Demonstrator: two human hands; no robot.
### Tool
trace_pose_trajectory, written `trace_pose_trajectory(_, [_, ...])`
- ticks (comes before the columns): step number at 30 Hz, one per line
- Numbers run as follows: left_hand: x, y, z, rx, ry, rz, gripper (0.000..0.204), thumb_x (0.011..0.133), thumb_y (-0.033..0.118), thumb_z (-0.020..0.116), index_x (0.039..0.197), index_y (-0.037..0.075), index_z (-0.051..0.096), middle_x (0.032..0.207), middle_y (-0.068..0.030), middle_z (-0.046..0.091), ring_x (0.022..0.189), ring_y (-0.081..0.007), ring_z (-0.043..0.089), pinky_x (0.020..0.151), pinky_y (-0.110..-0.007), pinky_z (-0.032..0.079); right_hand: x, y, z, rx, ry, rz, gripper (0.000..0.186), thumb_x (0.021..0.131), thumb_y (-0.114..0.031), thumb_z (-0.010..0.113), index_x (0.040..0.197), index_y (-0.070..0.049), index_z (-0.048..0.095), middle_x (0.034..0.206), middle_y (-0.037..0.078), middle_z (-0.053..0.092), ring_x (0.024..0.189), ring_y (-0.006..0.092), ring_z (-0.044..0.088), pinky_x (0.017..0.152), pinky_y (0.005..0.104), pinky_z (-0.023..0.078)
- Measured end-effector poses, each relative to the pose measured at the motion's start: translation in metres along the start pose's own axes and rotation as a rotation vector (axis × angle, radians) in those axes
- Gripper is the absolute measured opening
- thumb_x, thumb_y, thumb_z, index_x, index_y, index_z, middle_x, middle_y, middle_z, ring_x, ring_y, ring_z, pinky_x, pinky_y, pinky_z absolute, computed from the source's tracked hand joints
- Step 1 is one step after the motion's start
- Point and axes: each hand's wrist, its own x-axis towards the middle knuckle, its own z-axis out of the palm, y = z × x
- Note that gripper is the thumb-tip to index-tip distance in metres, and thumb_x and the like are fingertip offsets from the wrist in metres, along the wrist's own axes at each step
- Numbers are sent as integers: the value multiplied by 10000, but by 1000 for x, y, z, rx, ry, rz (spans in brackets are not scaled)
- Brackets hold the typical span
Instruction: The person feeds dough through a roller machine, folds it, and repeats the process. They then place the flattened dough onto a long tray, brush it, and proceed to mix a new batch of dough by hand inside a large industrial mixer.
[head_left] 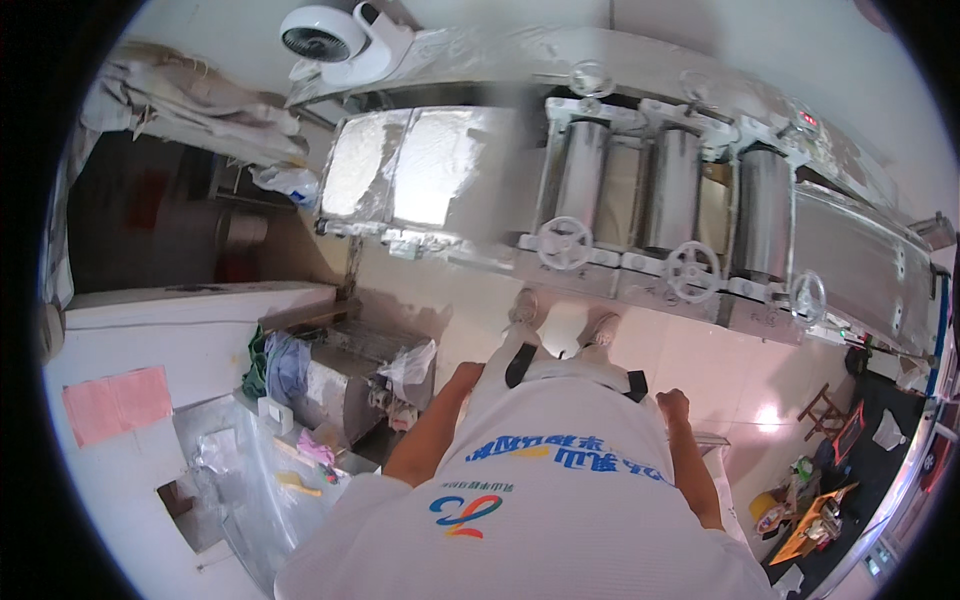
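The right hand is curled in, beside the white shirt; the left hand's state I cannot tell. Beyond them stands the roller machine; at its left, a flat metal bed carries white powder.

Glossy pale floor — bright reflection on it — whitish wall beyond, brown stool at right

Glare on white-dusted panels, glint on the floor, bowed edges, black corners
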Motion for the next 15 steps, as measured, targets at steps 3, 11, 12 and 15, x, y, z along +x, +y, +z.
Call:
trace_pose_trajectory(3, [7,24,-28,-442,47,-284,185,894,239,608,845,73,672,758,-120,678,667,-281,671,592,-452,534,27,25,44,-84,79,-137,391,787,-316,612,928,40,691,989,284,696,953,427,683,887,471,542])
trace_pose_trajectory(11, [115,3,-201,-465,173,250,193,905,229,626,847,45,642,743,-100,670,582,-208,656,488,-338,541,21,-5,107,-103,77,-303,410,792,-403,656,911,-16,723,986,209,719,939,398,689,845,447,551])
trace_pose_trajectory(12, [126,16,-232,-465,208,370,181,905,217,623,852,46,649,743,-96,669,584,-202,656,472,-335,536,19,-13,115,-91,80,-287,400,801,-396,650,913,-20,723,982,204,720,939,394,690,848,449,550])
trace_pose_trajectory(15, [156,100,-234,-173,569,319,142,898,184,620,899,47,657,757,-87,660,597,-186,658,459,-339,534,3,-13,124,-128,173,-226,365,831,-369,623,903,-24,718,961,191,723,930,385,694,841,460,552])
